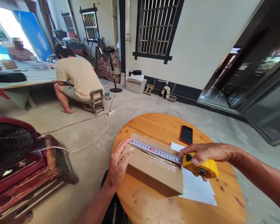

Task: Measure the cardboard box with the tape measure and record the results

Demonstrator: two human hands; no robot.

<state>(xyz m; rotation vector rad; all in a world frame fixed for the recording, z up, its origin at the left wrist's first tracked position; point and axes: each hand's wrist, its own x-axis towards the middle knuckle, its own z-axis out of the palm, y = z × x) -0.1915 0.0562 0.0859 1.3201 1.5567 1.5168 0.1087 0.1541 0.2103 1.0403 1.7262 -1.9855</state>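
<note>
Box of brown cardboard [154, 169], taped shut along its top seam, lies on the near half of the round wooden table [154, 124], with its right end over some white paper sheets [196, 186]. The blade [156, 151] of my tape measure [204, 168] runs along the box's far top edge, numbers facing up.

To my mind a good reading here needs three things: the blade flat and taut, the blade in line with that edge rather than slanting across the lid, and its hook seated squarely on the left corner. I would read the mark straight above the right corner.

My left hand [118, 165] lies open on the box's left end. The fingers stretch out to pin the blade's tip and the thumb rests on the lid, with the wrist low by the table rim. My right hand [205, 153] is closed around the yellow case just past the box's right end. The thumb is on top, and the forearm comes in level from the right.

A dark phone [186, 134] lies farther back on the table. Across the concrete floor, a person [78, 77] sits hunched on a low wooden stool [94, 101].
</note>
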